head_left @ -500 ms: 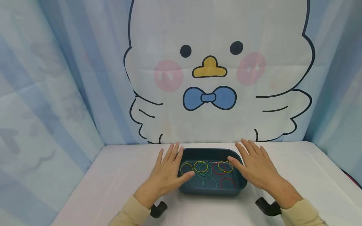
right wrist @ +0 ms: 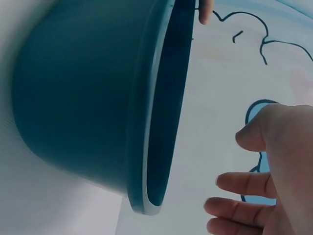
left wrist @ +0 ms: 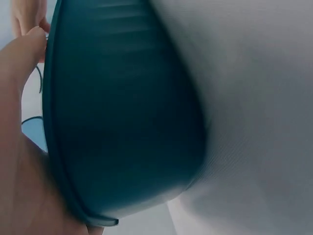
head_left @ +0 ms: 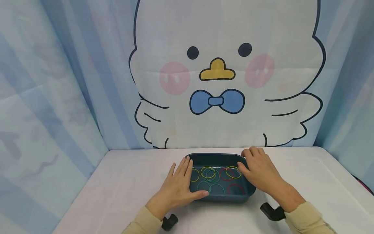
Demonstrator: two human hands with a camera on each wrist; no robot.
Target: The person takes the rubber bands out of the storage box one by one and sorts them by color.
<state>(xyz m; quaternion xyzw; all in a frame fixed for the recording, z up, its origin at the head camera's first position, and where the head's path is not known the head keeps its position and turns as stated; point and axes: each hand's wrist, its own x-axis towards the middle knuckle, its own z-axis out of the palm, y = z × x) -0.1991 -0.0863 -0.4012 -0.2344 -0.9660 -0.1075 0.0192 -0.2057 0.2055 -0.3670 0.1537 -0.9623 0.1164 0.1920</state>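
Note:
A dark teal oblong tray sits near the table's far edge, with several thin rings like rubber bands inside: yellow, green and red. My left hand lies against the tray's left end, fingers straight along the rim and thumb reaching over the front left corner. Over the right end hovers my right hand, fingers loosely bent and holding nothing. In the right wrist view a gap shows between those fingers and the tray wall.
A white cloth covers the table. Behind it hangs a curtain printed with a cartoon bird, and more blue curtain encloses the sides. Black curved pieces stick out beside both wrists.
My left hand has shifted right and slightly toward me, its thumb now further over the tray's front corner. The right hand's fingers have bent from straight, at the right end.

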